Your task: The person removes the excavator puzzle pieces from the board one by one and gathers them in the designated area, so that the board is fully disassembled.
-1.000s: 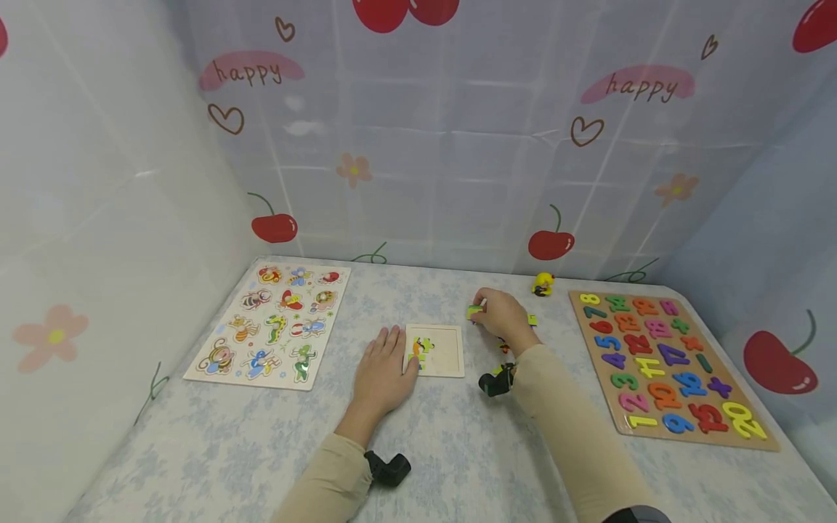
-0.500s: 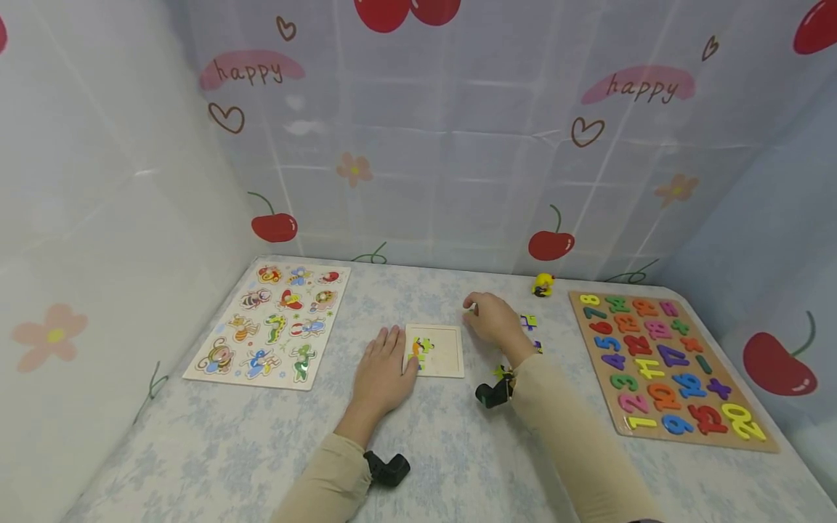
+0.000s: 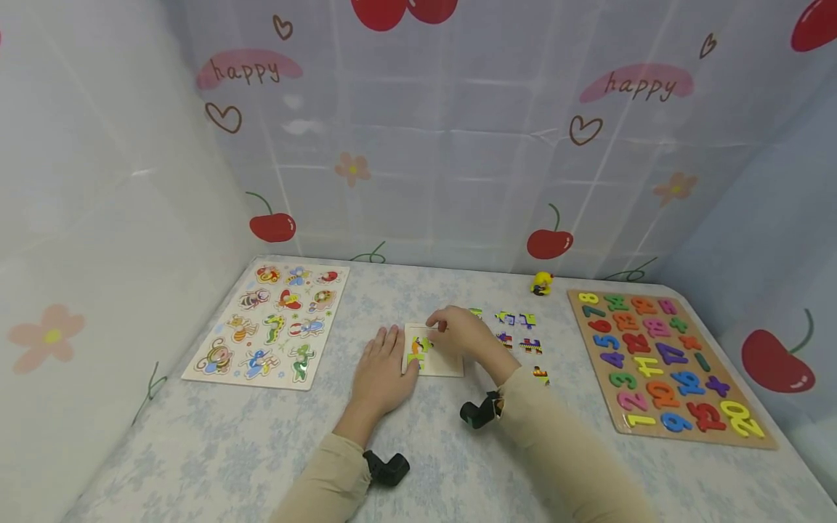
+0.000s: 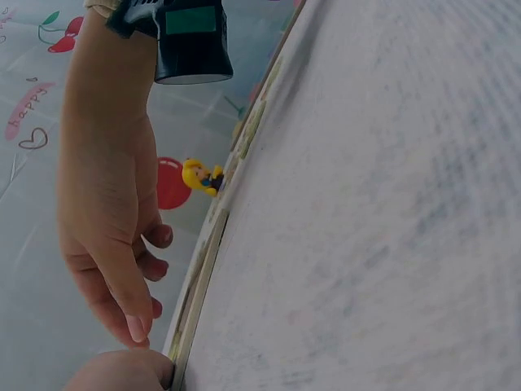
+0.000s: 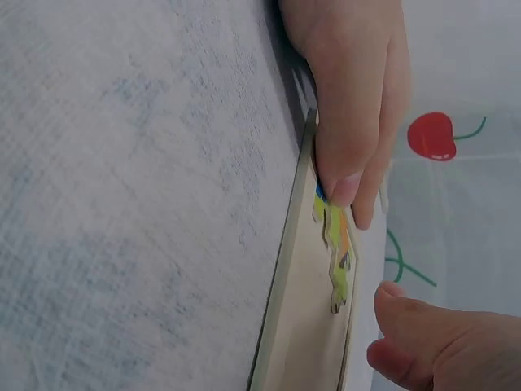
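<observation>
In the head view my left hand [image 3: 381, 374] lies flat with fingers extended along the left side of a small wooden puzzle tray [image 3: 451, 369]. Its thumb rests over the tray's lower left corner, beside joined jigsaw pieces [image 3: 417, 349] in green and orange. Over the tray's upper right part is my right hand [image 3: 467, 334], thumb and fingers brought together in a pinch. The puzzle piece in that pinch is almost wholly hidden. The right wrist view shows the left hand [image 5: 354, 106] against the tray's far end and the right fingertips above the tray.
Several loose jigsaw pieces [image 3: 531, 346] lie right of the tray, partly behind the right wrist. A number board [image 3: 663, 363] is at the right, an insect puzzle board [image 3: 268, 323] at the left. A small yellow figure [image 3: 541, 283] stands near the back curtain.
The right hand has moved from the loose pieces leftward over the tray, uncovering more of those pieces. My left hand has stayed in place.
</observation>
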`<state>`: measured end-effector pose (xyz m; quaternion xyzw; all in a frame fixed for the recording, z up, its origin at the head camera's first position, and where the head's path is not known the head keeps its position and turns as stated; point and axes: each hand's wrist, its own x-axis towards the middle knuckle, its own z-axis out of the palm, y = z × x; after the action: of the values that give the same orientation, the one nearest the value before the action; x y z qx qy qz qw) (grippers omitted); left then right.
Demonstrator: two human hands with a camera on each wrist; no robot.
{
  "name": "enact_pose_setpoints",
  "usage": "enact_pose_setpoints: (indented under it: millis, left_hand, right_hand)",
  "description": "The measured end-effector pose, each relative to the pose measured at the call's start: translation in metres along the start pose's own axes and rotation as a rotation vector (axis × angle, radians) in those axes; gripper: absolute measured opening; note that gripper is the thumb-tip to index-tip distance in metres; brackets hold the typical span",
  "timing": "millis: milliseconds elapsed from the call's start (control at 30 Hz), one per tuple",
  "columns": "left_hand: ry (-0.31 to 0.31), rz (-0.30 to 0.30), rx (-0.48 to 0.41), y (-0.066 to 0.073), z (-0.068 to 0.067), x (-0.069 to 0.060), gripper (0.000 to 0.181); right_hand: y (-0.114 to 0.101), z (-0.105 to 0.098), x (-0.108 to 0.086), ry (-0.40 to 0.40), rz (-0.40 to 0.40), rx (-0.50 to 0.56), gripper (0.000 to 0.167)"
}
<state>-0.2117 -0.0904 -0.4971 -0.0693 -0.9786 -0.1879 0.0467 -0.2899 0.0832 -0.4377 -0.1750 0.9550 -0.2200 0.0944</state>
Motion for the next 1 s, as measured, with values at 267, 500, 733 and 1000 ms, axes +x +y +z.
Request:
enact_pose_setpoints:
  millis: [267,500,733,1000]
  left_hand:
    - [-0.020,-0.001,0.010,-0.001,0.001,0.001,0.072]
    - [-0.022,0.003,0.000,0.000,0.000,0.001,0.072]
    - [-0.027,0.008,0.006,0.000,-0.002,0.001,0.073]
    - [-0.035,0.011,-0.006,0.002,-0.005,-0.001,0.073]
  right_hand:
    - [-0.005,0.011,-0.003,-0.007,-0.050,-0.006,0.024]
    - [-0.001,0.014,-0.004,0.003,-0.083,0.005,0.021]
    - [0.002,0.016,-0.002,-0.002,-0.076,0.087,0.018]
    - [0.005,0.016,-0.005,0.020,-0.063,0.231,0.019]
